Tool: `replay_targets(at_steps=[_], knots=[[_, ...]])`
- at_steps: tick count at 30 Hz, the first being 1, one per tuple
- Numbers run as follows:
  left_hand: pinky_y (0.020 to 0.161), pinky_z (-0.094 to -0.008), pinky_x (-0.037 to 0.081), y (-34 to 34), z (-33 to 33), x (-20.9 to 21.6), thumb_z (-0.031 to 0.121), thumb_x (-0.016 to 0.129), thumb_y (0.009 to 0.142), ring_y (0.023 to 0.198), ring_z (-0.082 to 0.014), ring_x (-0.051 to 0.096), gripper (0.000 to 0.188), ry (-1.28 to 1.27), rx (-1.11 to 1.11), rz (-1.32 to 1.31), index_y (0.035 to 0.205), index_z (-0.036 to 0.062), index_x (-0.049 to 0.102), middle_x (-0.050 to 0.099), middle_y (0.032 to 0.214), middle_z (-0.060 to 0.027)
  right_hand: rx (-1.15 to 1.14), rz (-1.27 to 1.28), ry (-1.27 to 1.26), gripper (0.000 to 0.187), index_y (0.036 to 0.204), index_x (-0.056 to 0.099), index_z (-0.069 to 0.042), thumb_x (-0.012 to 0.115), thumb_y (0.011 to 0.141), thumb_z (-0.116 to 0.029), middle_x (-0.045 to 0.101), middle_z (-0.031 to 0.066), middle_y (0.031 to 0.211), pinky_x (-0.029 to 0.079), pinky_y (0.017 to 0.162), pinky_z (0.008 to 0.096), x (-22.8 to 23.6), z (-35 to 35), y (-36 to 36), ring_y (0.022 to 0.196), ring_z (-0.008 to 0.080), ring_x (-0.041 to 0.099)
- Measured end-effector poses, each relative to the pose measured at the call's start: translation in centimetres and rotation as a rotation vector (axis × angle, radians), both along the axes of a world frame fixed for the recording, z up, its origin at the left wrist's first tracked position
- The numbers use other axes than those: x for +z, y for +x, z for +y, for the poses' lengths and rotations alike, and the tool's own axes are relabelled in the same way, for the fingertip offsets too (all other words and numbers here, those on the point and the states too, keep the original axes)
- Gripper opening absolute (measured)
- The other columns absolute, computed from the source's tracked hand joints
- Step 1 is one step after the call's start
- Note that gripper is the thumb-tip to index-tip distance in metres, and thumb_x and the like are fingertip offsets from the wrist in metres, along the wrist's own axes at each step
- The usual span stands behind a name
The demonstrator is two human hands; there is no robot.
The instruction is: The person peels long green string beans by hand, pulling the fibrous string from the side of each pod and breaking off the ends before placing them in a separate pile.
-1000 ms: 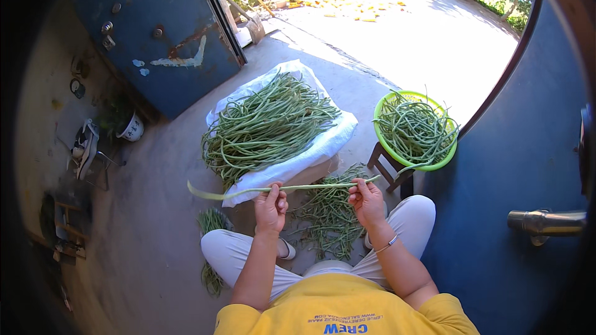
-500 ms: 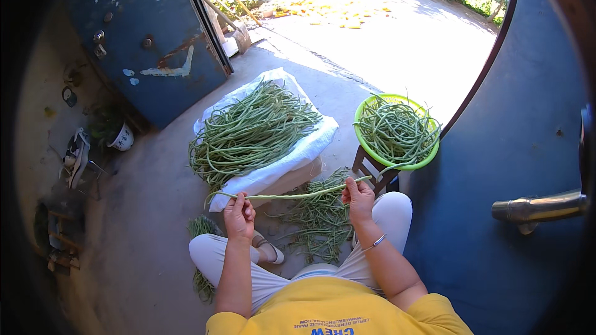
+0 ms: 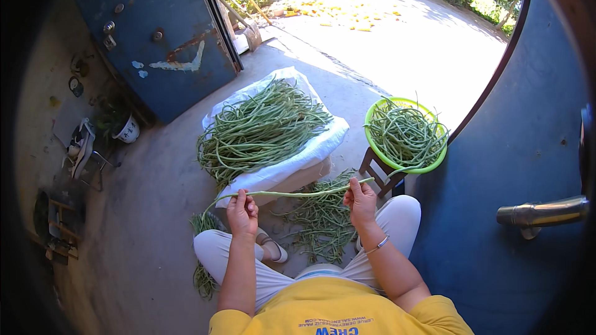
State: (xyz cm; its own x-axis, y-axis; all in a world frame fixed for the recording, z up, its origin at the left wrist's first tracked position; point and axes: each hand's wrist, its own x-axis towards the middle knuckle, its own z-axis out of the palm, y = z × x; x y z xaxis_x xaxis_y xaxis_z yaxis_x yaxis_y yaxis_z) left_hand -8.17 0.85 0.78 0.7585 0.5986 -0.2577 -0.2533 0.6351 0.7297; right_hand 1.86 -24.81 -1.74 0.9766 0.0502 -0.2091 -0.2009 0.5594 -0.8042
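A single long green bean (image 3: 298, 195) is stretched level between my two hands, above my knees. My left hand (image 3: 243, 213) pinches it towards its left end, which droops past the fingers. Near the other end, my right hand (image 3: 361, 201) grips it between thumb and fingers, with a short tip sticking out. Beyond my hands lies a big heap of long beans (image 3: 267, 127) on a white plastic sheet (image 3: 292, 170). To the right, more long beans (image 3: 406, 133) fill a lime-green basket (image 3: 439, 158). On the floor below the held bean spread many thin bean pieces (image 3: 323, 223).
The basket stands on a dark wooden stool (image 3: 376, 170). Another bunch of beans (image 3: 203, 276) lies by my left knee. A blue metal door (image 3: 149, 31) stands far left, another blue panel (image 3: 515, 130) with a metal handle (image 3: 543, 211) on the right. A potted plant (image 3: 127, 129) is at left.
The view has shifted slightly, so the scene sits a little further right and lower. Both hands keep hold of the same bean; its left end now hangs lower.
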Motion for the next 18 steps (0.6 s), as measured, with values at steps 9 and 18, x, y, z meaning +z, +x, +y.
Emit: replay_targets(at_steps=[9,18], knots=[[0.038,-0.0185,0.034,2.5,-9.2,0.0,0.015,0.062,0.082,0.047,-0.007,0.047,0.021,0.139,-0.445,0.058,0.097,0.0054,0.051,0.053,0.067,-0.0024,0.021,0.031,-0.047,0.023,0.074,0.055,-0.007,0.062,0.083,-0.026,0.054,0.0,0.057,0.04,0.042,0.0201,0.9,4.0,-2.3,0.045,0.0072,0.048],[0.038,-0.0203,0.034,2.8,-9.9,0.3,0.022,0.053,0.088,0.045,-0.0084,0.045,0.018,-0.012,-0.377,0.03,0.082,0.0052,0.054,0.056,0.067,-0.0053,0.025,-0.032,-0.094,0.022,0.074,0.055,-0.006,0.061,0.084,-0.024,0.054,0.0005,0.058,0.039,0.043,0.0199,1.5,3.9,-3.3,0.046,0.0069,0.048]])
